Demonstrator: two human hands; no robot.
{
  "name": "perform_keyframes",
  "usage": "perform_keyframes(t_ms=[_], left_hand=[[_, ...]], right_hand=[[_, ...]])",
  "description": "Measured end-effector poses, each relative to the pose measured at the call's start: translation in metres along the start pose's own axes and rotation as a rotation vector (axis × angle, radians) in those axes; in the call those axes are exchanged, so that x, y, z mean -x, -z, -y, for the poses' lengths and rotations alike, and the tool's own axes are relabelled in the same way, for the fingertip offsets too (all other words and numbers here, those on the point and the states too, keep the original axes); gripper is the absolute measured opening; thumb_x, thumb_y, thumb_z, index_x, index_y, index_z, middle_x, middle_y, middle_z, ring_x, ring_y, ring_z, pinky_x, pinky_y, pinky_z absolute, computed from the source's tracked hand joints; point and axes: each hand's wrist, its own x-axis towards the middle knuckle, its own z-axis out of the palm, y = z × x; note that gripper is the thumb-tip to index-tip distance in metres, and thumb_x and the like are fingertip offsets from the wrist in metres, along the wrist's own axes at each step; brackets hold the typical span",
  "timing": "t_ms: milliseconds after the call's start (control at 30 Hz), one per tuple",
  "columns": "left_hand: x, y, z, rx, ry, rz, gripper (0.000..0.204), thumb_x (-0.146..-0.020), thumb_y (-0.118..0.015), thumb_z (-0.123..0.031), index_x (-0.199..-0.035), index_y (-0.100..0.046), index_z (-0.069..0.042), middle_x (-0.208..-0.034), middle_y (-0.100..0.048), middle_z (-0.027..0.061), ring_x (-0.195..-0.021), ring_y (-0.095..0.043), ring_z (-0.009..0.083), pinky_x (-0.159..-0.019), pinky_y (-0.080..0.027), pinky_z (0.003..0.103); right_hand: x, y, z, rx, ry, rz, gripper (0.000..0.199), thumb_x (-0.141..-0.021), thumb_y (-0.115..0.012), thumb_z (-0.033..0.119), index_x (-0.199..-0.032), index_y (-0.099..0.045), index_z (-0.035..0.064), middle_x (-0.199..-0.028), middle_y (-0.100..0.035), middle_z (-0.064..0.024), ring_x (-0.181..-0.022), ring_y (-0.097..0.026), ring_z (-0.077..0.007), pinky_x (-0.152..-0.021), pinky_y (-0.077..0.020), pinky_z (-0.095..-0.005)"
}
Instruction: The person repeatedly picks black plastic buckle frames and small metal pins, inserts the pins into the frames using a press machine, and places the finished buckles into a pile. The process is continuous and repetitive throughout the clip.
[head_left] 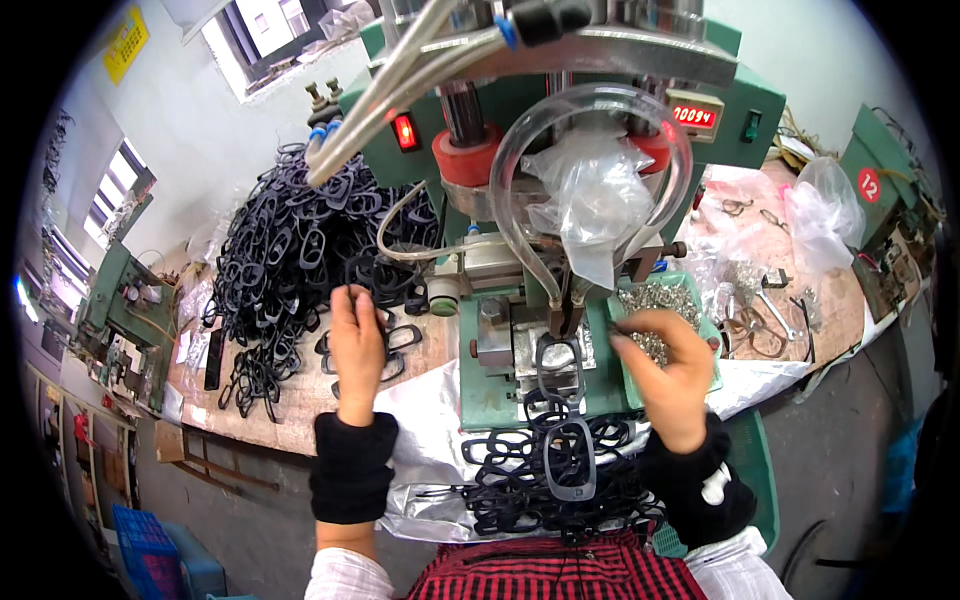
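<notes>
My left hand [358, 345] is closed at the edge of a large heap of black eyeglass frames [290, 250], its fingertips pressed together against a dark frame piece. To the right, my right hand [672, 375] hovers over the green tray [708, 358] of small metal parts [655, 298], thumb and forefinger curled toward each other. Anything between those fingertips is too small to make out. Between my hands, one eyeglass frame [570, 462] lies lengthwise, its far rim in the metal fixture [525, 370] under the press head and its near rim over a pile of frames [500, 500] in front of me.
The green press [405, 85] rises ahead, with a clear hose loop [505, 190] and a plastic bag [600, 195] hanging before it. A wrench [777, 312], loose frames and plastic bags lie on the right of the bench. A green basket [762, 480] stands below my right forearm.
</notes>
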Motion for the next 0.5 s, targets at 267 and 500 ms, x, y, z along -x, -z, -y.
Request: perform_keyframes(t_ms=[267,500], left_hand=[[0.054,-0.026,-0.023,0.475,0.019,-0.177,0.011,-0.105,-0.053,-0.015,-0.108,-0.056,-0.005,-0.099,-0.066,0.0071,-0.080,-0.062,0.0099,-0.067,-0.054,0.025],[0.061,0.004,-0.136,0.486,-0.714,-0.269,0.020,-0.105,-0.047,-0.018,-0.116,-0.055,-0.004,-0.104,-0.067,0.0153,-0.092,-0.065,0.0256,-0.086,-0.055,0.042]], right_hand=[[0.002,-0.042,-0.005,-0.365,-0.230,-0.067,0.045,-0.081,-0.072,-0.004,-0.122,-0.054,-0.0072,-0.100,-0.067,-0.0096,-0.094,-0.062,-0.0132,-0.086,-0.0485,-0.0255],[0.001,-0.054,0.030,-0.685,-0.414,-0.129,0.049,-0.084,-0.069,-0.004,-0.129,-0.050,-0.0070,-0.107,-0.068,-0.0123,-0.104,-0.062,-0.0156,-0.094,-0.0481,-0.0310]])
